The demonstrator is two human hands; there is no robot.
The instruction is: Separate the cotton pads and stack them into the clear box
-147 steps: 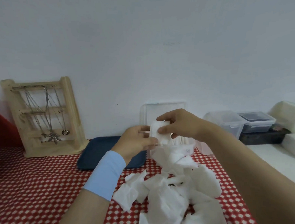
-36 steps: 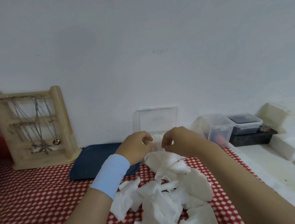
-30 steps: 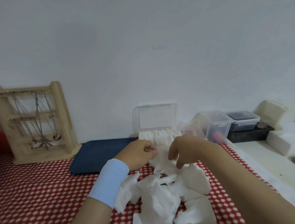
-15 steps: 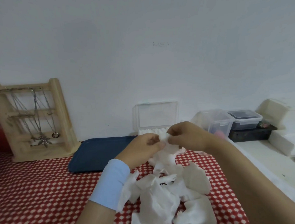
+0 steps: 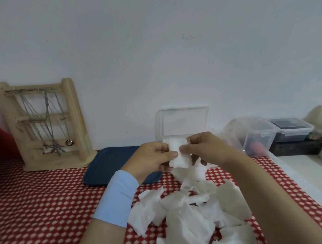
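**One pad held flat between both hands in front of the box**

Head view: The left hand (image 5: 152, 159) and the right hand (image 5: 203, 149) are raised above the bench and together pinch a single white cotton pad (image 5: 178, 154), each with its thumb on the near face and its fingers behind. Half a second ago the pad was a small crumpled bit between the fingertips; now it hangs spread out as a flat rectangle. A second ago both hands were down at the pile and the row of pads in the clear box (image 5: 183, 121) showed; now the held pad and the hands cover the box's lower part, and only its upright open lid is seen against the wall. The pile of loose pads (image 5: 190, 212) lies on the red-and-white cloth (image 5: 40, 210) below the hands, much as before. A light blue wristband (image 5: 117, 197) sits on the left wrist. A dark blue tray (image 5: 110, 164) lies left of the box, a wooden necklace stand (image 5: 46, 125) further left, and lidded plastic containers (image 5: 256, 134) stand to the right.
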